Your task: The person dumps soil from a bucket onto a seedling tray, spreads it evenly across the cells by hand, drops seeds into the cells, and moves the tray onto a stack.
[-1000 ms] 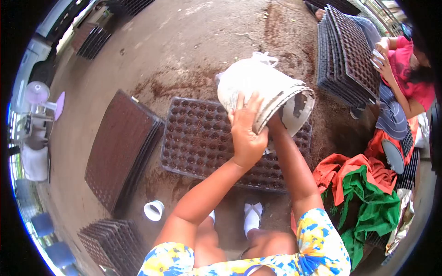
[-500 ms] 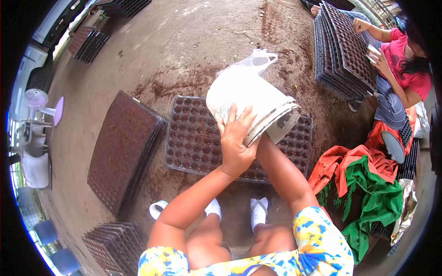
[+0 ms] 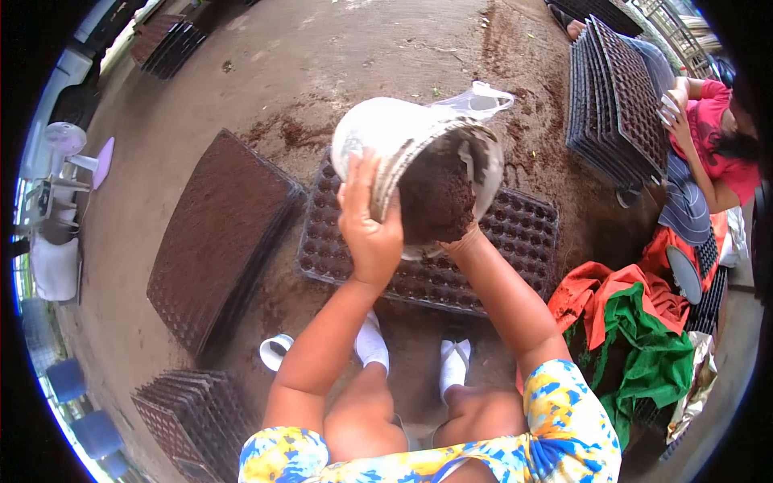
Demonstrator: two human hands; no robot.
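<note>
A white bucket (image 3: 371,121) is tilted on its side above the seedling tray (image 3: 527,237), its mouth facing me. Its rim and inner wall are smeared with dark soil (image 3: 427,189). My left hand (image 3: 368,221) grips the bucket at its left edge, fingers spread along the outside and thumb by the rim. My right hand (image 3: 460,225) reaches into the mouth, coated in soil, and its fingers cannot be made out. Beneath the bucket, the black tray lies flat on the ground with many round cells. Behind the bucket sits a clear plastic bag (image 3: 481,100).
Soil-filled trays are stacked at left (image 3: 221,233), with more trays (image 3: 189,419) at lower left. At right, a person in a red shirt (image 3: 717,137) sits beside a tall tray stack (image 3: 616,97). Orange cloth (image 3: 592,294) and green cloth (image 3: 652,346) lie nearby. A white fan (image 3: 66,139) stands far left.
The bucket has turned so its mouth faces me and has shifted left and up. The soil inside and my soil-covered right hand now show in the opening.
</note>
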